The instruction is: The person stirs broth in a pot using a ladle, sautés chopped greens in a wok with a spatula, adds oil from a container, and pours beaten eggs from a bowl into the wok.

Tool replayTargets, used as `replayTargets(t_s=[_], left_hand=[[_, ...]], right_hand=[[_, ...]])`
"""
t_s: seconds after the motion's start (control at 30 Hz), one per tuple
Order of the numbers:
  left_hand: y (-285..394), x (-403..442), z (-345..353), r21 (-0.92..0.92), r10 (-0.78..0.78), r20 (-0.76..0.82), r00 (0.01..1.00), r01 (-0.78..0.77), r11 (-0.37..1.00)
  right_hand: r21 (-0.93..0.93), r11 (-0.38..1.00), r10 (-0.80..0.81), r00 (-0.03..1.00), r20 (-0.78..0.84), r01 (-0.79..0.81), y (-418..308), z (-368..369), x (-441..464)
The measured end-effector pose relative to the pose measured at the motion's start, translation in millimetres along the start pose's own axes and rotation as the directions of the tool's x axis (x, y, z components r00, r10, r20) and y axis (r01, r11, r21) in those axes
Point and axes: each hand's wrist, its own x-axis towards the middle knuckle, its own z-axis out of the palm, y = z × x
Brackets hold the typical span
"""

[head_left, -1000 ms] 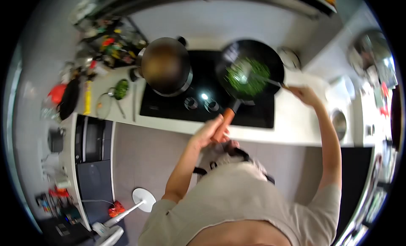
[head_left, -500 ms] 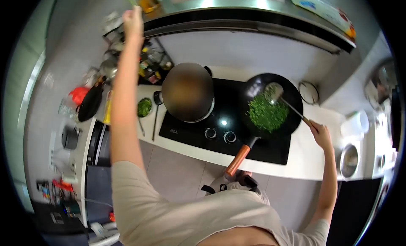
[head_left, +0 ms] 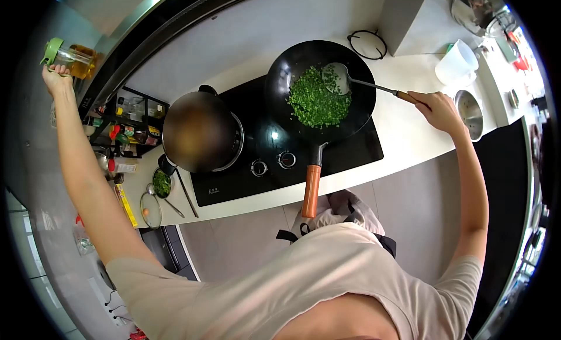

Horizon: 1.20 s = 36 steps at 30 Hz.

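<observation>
At the upper left, my left hand (head_left: 57, 78) is raised with its fingers closed round the green handle of an oil bottle (head_left: 82, 60), which lies tilted sideways in view and holds amber liquid. My right hand (head_left: 438, 111) grips the wooden handle of a wok ladle (head_left: 374, 85). The ladle's metal bowl rests among chopped greens (head_left: 318, 100) in a black wok (head_left: 356, 119). A brown wooden handle sticks out from the wok toward my body.
Left of the wok, a pot (head_left: 238, 142) with blurred contents stands on the black cooktop (head_left: 257, 191). A bowl of greens (head_left: 162, 182), a glass lid (head_left: 151, 210) and a condiment rack (head_left: 137, 115) are further left. A metal bowl (head_left: 469, 115) sits beyond my right hand.
The view has turned, so the cooktop appears higher and further left. My left hand and the bottle now show at the far left. The ladle is still in the wok.
</observation>
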Motion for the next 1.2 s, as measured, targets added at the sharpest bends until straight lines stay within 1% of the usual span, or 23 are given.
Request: replayTargets(t_s=[0.03, 0.1, 0.17, 0.23, 0.27, 0.33, 0.37, 0.43, 0.5, 0.53, 0.57, 0.63, 0.67, 0.7, 0.77, 0.83, 0.87, 0.9, 0.97, 1.03, 1.07, 1.17, 1.2], left_hand=[[10, -7, 2, -0.012, 0.032, -0.036, 0.999, -0.032, 0.999], [39, -35, 2, -0.027, 0.086, -0.102, 0.991, -0.089, 0.996], [70, -30, -27, -0.107, 0.080, 0.077, 0.994, -0.072, 0.992], [97, -9, -68, -0.181, -0.009, 0.305, 0.952, 0.067, 0.981], [110, -8, -84, -0.194, -0.060, 0.398, 0.915, 0.148, 0.970], [124, -60, -84, -0.176, -0.110, 0.429, 0.897, 0.203, 0.963], [125, -100, -71, -0.150, -0.154, 0.425, 0.892, 0.237, 0.960], [118, -180, -40, -0.096, -0.244, 0.416, 0.876, 0.309, 0.946], [94, -246, -7, -0.103, -0.335, 0.432, 0.837, 0.415, 0.904], [79, -273, 7, -0.113, -0.355, 0.508, 0.785, 0.470, 0.875], [62, -297, 20, -0.118, -0.374, 0.577, 0.726, 0.527, 0.842], [30, -341, 50, -0.046, -0.411, 0.526, 0.745, 0.508, 0.860], [16, -368, 62, 0.044, -0.410, 0.462, 0.787, 0.441, 0.896], [2, -389, 78, 0.147, -0.413, 0.394, 0.821, 0.387, 0.910], [-25, -415, 100, 0.262, -0.589, 0.389, 0.709, 0.527, 0.808], [-44, -438, 119, 0.543, -0.611, 0.456, 0.647, 0.342, 0.767], [-58, -444, 127, 0.588, -0.578, 0.557, 0.596, 0.207, 0.782], [-73, -447, 134, 0.612, -0.549, 0.649, 0.527, 0.066, 0.788], [-106, -457, 145, 0.679, -0.574, 0.692, 0.437, -0.128, 0.723], [-122, -468, 162, 0.697, -0.572, 0.715, 0.403, -0.338, 0.633], [-124, -475, 172, 0.707, -0.596, 0.707, 0.381, -0.407, 0.579], [-123, -495, 204, 0.729, -0.687, 0.657, 0.311, -0.493, 0.474], [-134, -499, 210, 0.696, -0.646, 0.699, 0.307, -0.500, 0.515]], right_hand=[[0.006, 0.997, -0.075, 0.996, -0.049, 0.075, 8, 5, 4], [-0.001, 0.990, -0.142, 0.990, -0.018, 0.142, 8, 7, 23], [-0.030, 0.983, -0.182, 0.983, -0.002, 0.182, 13, 16, 46], [-0.086, 0.976, -0.201, 0.980, -0.006, 0.200, 21, 32, 68], [-0.064, 0.977, -0.202, 0.979, -0.010, 0.201, 21, 31, 72], [-0.021, 0.981, -0.191, 0.982, -0.001, 0.191, 21, 28, 74], [-0.037, 0.978, -0.207, 0.978, -0.005, 0.207, 20, 31, 74], [-0.068, 0.970, -0.235, 0.972, -0.008, 0.234, 18, 44, 72], [-0.018, 0.982, -0.186, 0.982, 0.021, 0.187, 10, 44, 69], [0.005, 0.986, -0.166, 0.986, 0.036, 0.166, 9, 43, 68], [0.013, 0.987, -0.157, 0.988, -0.003, 0.157, 11, 39, 66], [0.039, 0.990, -0.132, 0.989, -0.073, 0.135, 15, 29, 52], [0.079, 0.992, -0.090, 0.990, -0.108, 0.099, 12, 26, 37], [0.130, 0.986, -0.082, 0.984, -0.156, 0.102, 13, 26, 25], [0.230, 0.967, -0.054, 0.967, -0.250, 0.113, 15, 26, 5], [0.376, 0.927, 0.066, 0.973, -0.220, 0.022, 20, 38, -10], [0.445, 0.895, 0.126, 0.971, -0.204, -0.023, 22, 47, -16], [0.505, 0.863, 0.132, 0.958, -0.255, 0.015, 21, 56, -21], [0.571, 0.816, 0.235, 0.952, -0.198, -0.083, 9, 57, -38], [0.709, 0.689, 0.322, 0.940, -0.113, -0.151, 2, 61, -50], [0.779, 0.609, 0.337, 0.938, -0.082, -0.151, -1, 62, -56], [0.833, 0.531, 0.366, 0.929, -0.059, -0.156, -2, 68, -66], [0.853, 0.498, 0.371, 0.927, -0.047, -0.156, -2, 71, -68]])
